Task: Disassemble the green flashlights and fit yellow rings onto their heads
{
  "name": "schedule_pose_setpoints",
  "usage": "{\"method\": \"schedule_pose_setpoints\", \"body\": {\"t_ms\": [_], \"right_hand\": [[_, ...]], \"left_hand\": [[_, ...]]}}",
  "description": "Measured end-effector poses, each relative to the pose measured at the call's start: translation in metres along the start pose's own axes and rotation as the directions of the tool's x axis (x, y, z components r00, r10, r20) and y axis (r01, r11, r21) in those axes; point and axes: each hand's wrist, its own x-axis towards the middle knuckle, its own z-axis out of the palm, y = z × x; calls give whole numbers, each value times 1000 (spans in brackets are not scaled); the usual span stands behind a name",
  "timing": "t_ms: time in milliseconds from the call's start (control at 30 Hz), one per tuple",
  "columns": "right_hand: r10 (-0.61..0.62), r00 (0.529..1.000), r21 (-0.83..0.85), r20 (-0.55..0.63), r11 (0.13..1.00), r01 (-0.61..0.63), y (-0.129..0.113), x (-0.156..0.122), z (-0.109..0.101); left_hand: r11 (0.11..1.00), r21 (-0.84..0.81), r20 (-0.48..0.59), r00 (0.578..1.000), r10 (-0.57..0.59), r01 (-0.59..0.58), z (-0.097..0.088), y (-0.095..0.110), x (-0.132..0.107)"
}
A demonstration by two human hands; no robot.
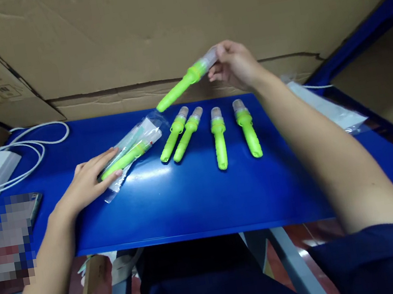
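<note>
My right hand (233, 64) pinches a lime-green torch-shaped light (181, 87) by its clear cap and holds it tilted above the table, green handle end pointing down and left. My left hand (91, 178) lies at the left, fingers and thumb gripping either side of another green light (127, 159). That light is on or inside a clear plastic bag (151, 122); I cannot tell which. The raised light's handle end is near the bag's far end. Several similar lights (219, 138) lie on the blue table (198, 206) between my hands, caps pointing away from me.
A cardboard wall (163, 28) stands behind the table. White cables (42, 146) and a white box (1, 165) lie at the left, near a flat, pixelated object (9, 236). More plastic bags (328, 106) lie at the right, beyond my forearm. Blue framing (361, 36) rises there.
</note>
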Motion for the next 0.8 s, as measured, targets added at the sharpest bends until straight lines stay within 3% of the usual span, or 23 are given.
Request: {"method": "schedule_pose_setpoints", "body": {"t_ms": [67, 167, 400, 500, 667, 800], "right_hand": [[31, 999, -9, -15, 999, -31, 3, -4, -15], [91, 991, -85, 97, 993, -83, 15, -11, -27], [176, 956, -434, 234, 899, -59, 41, -11, -26], [216, 950, -641, 226, 767, -22, 43, -7, -23], [235, 949, -919, 209, 378, 109, 41, -1, -16], [204, 969, -961, 136, 263, 79, 37, -7, -5]], "left_hand": [[1000, 4, -5, 1000, -6, 6, 0, -1, 1], [1000, 8, -13, 1000, -3, 3, 0, -3, 2], [1000, 14, -11, 1000, -16, 16, 0, -1, 3], [1000, 13, -9, 1000, -12, 12, -2, 2, 1], [1000, 17, -4, 1000, -6, 6, -4, 4, 0], [1000, 23, -1, 1000, -5, 5, -3, 4, 1]]}}
